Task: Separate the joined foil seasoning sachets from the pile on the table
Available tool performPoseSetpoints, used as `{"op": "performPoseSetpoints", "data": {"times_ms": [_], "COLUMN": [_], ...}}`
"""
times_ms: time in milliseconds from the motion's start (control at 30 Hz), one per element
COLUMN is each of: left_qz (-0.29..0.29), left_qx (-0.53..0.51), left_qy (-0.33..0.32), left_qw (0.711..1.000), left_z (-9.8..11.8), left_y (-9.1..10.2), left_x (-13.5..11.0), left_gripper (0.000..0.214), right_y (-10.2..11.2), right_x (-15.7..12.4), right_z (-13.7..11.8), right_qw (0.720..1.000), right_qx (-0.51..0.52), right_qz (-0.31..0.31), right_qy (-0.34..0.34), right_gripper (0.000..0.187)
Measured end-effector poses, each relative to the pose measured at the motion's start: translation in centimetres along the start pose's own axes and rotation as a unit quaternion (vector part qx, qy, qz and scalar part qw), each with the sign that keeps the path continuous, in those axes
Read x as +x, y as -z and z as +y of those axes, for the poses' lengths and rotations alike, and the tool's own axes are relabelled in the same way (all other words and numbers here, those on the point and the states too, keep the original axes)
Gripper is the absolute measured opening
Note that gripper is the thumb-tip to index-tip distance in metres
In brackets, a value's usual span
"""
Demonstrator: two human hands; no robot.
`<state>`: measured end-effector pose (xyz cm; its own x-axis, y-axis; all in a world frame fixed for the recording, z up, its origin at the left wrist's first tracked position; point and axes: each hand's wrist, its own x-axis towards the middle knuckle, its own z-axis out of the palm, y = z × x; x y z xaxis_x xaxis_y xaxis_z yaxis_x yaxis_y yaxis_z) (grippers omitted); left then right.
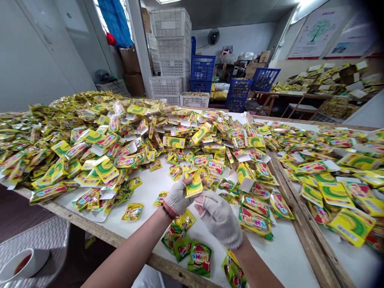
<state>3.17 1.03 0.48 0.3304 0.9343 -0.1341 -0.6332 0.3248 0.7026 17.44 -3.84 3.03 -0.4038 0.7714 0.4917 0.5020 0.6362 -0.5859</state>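
Observation:
In the middle of the head view, my left hand point(176, 199), in a pale fingerless-style glove, grips a small yellow and green candy box point(194, 186). My right hand point(222, 220), gloved the same way, is curled closed just beside the box's lower end. Whatever its fingertips pinch, if anything, is too small to make out. Below the hands, green candy packets point(200, 258) lie near the table's front edge, with a yellow packet point(185, 219) just under my left wrist. A single yellow packet point(132, 211) rests on the white table point(144, 200) to the left.
A big heap of boxes and packets point(99, 140) covers the left and back of the table. Wooden strips point(295, 216) divide it from more boxes point(351, 220) on the right. A cup of dark liquid point(24, 266) stands at lower left. Stacked white crates point(171, 48) rise behind.

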Motion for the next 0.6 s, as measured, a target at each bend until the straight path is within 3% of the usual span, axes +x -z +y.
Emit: {"op": "performPoseSetpoints", "data": {"times_ms": [100,167,233,333,467,600], "left_qz": [0.0,-0.026,-0.075,-0.141,-0.16,-0.181], "left_qx": [-0.012,-0.008,-0.022,-0.087,-0.16,-0.184], "left_qy": [-0.001,0.023,0.072,0.17,0.232,0.282], "left_qw": [1.0,0.999,0.994,0.971,0.946,0.924], "left_z": [0.5,0.5,0.4,0.0,-0.1,0.0], "left_y": [-0.3,-0.6,-0.7,-0.5,0.1,0.8], "left_x": [-0.3,-0.7,-1.2,-1.6,-1.6,-1.3], "left_gripper": [0.047,0.052,0.054,0.045,0.053,0.052], "right_y": [1.6,2.7,3.1,2.5,1.0,0.3], "right_x": [-0.3,-0.1,0.2,0.2,-0.6,-0.8], "right_z": [0.5,1.7,3.0,4.5,5.0,4.0], "right_qw": [0.989,0.984,0.993,0.999,0.996,0.98], "right_qx": [0.005,-0.026,-0.024,0.043,0.085,0.175], "right_qz": [0.134,0.168,0.111,0.011,0.023,0.014], "right_qy": [-0.055,-0.058,-0.03,-0.001,-0.02,-0.092], "right_gripper": [0.013,0.021,0.038,0.036,0.034,0.029]}}
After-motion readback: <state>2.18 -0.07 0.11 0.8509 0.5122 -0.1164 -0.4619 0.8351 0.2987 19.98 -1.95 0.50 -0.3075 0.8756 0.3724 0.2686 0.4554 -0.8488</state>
